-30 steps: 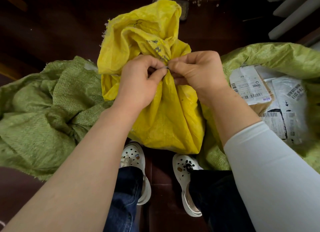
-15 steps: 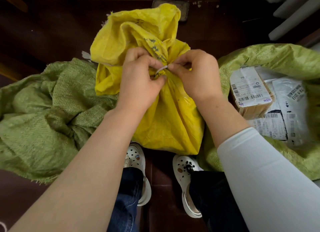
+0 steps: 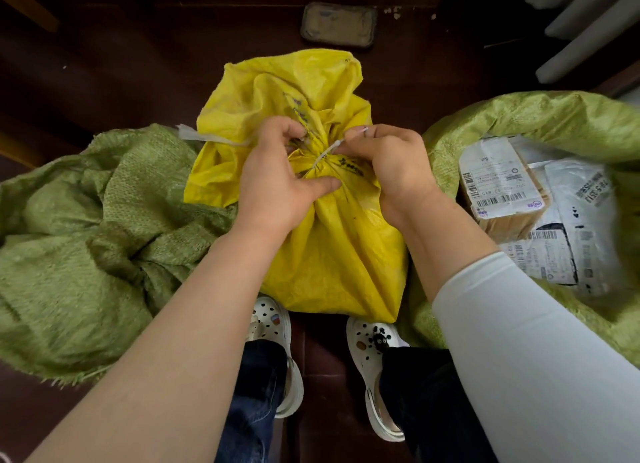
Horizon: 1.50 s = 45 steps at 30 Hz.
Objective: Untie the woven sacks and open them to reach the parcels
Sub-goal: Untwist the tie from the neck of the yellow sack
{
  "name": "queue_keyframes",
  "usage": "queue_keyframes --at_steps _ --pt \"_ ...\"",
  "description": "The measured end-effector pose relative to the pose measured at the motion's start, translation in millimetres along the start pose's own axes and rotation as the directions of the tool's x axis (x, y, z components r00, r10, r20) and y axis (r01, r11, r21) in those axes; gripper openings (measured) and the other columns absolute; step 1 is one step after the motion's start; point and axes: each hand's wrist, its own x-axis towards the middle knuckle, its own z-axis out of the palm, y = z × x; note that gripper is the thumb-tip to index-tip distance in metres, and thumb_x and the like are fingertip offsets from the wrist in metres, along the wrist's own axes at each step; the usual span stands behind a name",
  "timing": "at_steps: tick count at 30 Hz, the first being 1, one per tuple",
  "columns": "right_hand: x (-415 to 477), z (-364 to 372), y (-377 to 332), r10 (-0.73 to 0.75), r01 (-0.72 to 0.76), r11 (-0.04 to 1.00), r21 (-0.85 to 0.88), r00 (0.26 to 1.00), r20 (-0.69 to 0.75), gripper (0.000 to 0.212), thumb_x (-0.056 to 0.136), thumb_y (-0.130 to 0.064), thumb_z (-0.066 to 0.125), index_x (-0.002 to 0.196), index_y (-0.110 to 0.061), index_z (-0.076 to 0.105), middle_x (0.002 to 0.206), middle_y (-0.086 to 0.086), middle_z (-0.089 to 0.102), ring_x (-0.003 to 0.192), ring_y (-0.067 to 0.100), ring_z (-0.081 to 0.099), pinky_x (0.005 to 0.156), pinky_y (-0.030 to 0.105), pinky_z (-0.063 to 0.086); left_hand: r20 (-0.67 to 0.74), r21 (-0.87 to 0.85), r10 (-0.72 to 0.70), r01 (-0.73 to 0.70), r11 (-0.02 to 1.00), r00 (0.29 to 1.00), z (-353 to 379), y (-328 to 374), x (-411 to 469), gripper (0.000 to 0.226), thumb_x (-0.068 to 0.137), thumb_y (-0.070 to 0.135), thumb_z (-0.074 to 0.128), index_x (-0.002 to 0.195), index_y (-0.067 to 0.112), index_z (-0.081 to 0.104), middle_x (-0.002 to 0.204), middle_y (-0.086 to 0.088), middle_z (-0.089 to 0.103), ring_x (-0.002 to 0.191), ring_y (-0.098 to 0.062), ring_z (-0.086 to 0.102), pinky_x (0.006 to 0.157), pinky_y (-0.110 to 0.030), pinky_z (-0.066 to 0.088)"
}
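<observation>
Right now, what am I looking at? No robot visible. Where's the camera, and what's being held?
No machine here: a person works bare-handed, and the single camera sits on their head, looking down past the arms to the floor. The left hand grips the gathered neck of a yellow sack. The right hand pinches the white tie around that neck. A crumpled green sack lies to the left. An open green sack on the right shows labelled parcels.
</observation>
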Motion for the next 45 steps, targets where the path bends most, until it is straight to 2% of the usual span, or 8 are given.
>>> queue_keyframes --at_steps 7,13,18,21,24,29,37,45 --pt "-2.6 -0.9 -1.4 -0.061 0.060 0.997 -0.050 0.998 -0.019 0.021 0.083 -0.004 0.060 0.065 -0.015 0.060 0.064 -0.002 0.065 0.072 0.011 0.059 0.076 0.026 0.047 -0.019 0.038 0.206 -0.205 0.978 0.978 -0.4 0.1 -3.0 0.020 0.078 0.031 0.069 0.097 0.023 0.066 0.097 0.015 0.062 0.088 0.004 0.055 0.078 -0.011 0.041" --pt "-4.1 3.5 -0.4 -0.203 0.194 0.955 -0.226 0.979 -0.016 0.026 0.088 -0.011 0.057 0.063 -0.019 0.057 0.076 0.001 0.063 0.081 0.016 0.060 0.084 0.036 0.050 -0.127 0.216 0.230 -0.200 0.956 0.965 8.0 5.6 -1.0 0.017 0.077 0.026 0.068 0.088 0.015 0.075 0.097 -0.007 0.065 0.092 -0.024 0.062 0.077 -0.033 0.049" --pt "-5.0 1.1 -6.1 -0.208 0.211 0.935 -0.285 0.977 0.039 0.015 0.086 -0.006 0.058 0.074 -0.016 0.057 0.083 0.003 0.063 0.079 0.014 0.059 0.083 0.035 0.049 -0.124 0.147 0.164 -0.145 0.978 0.979 8.6 4.6 -1.2 0.021 0.078 0.029 0.065 0.089 0.013 0.075 0.109 -0.009 0.062 0.104 -0.026 0.058 0.087 -0.035 0.048" --pt "-10.3 -1.4 -10.9 -0.456 0.400 0.695 -0.597 0.888 0.063 0.032 0.080 -0.013 0.059 0.109 -0.026 0.062 0.115 0.001 0.060 0.104 0.018 0.056 0.092 0.036 0.044 -0.101 0.142 0.146 -0.131 0.981 0.984 7.4 5.9 0.0 0.024 0.077 0.029 0.064 0.091 0.012 0.075 0.111 -0.011 0.062 0.106 -0.027 0.057 0.092 -0.035 0.046" --pt "-19.5 -0.2 -18.3 -0.754 0.568 0.350 -0.745 0.643 0.136 0.030 0.073 -0.022 0.057 0.098 -0.026 0.073 0.113 0.001 0.062 0.104 0.027 0.055 0.087 0.037 0.043 -0.089 0.154 0.140 -0.126 0.980 0.986 5.6 7.6 0.1 0.027 0.075 0.028 0.061 0.091 0.010 0.074 0.113 -0.013 0.061 0.108 -0.028 0.057 0.093 -0.032 0.044" --pt "-9.1 -6.2 -12.1 -0.472 0.512 0.460 -0.725 0.833 0.289 0.018 0.081 -0.022 0.062 0.092 -0.017 0.075 0.096 0.005 0.069 0.091 0.026 0.063 0.080 0.042 0.051 -0.068 0.148 0.124 -0.113 0.983 0.990 4.8 6.9 -0.4 0.026 0.077 0.027 0.062 0.092 0.009 0.074 0.115 -0.012 0.060 0.110 -0.027 0.055 0.095 -0.030 0.042" --pt "-3.6 -10.3 -7.0 -0.434 0.558 0.573 -0.600 0.828 0.356 0.022 0.078 -0.012 0.070 0.099 -0.014 0.073 0.084 -0.004 0.064 0.075 0.012 0.061 0.079 0.043 0.054 -0.023 0.155 0.140 -0.135 0.979 0.990 2.7 4.8 3.9 0.019 0.085 0.011 0.063 0.100 0.003 0.071 0.124 -0.013 0.054 0.117 -0.029 0.050 0.102 -0.031 0.039" --pt "3.6 -7.7 2.1 -0.462 0.501 0.659 -0.561 0.858 0.224 0.011 0.080 -0.013 0.068 0.088 -0.012 0.074 0.077 -0.003 0.067 0.076 0.025 0.068 0.075 0.046 0.056 -0.073 0.111 0.118 -0.110 0.988 0.990 2.4 7.2 1.5 0.019 0.087 0.016 0.062 0.101 0.005 0.071 0.123 -0.012 0.052 0.112 -0.012 0.048 0.087 -0.006 0.030"
